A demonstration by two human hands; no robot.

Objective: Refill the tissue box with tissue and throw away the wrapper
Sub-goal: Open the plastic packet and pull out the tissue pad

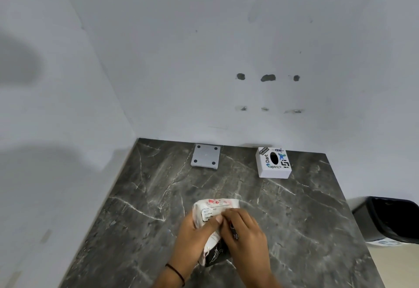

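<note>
Tissue pack near counter front edge, both our hands on it. Left hand grip closed round pack's left side, thumb across top. Right hand grip pinching wrapper at top seam, we judge, ready to tear. Tissue box well apart, at back by wall, oval slot up. Base plate lies to its left. Bin off counter's right edge. Risks: wrapper rips unevenly and tissues spill; hard squeeze crumples stack, then it jams entering box.

Marble counter: tissue box, grey plate.
</note>
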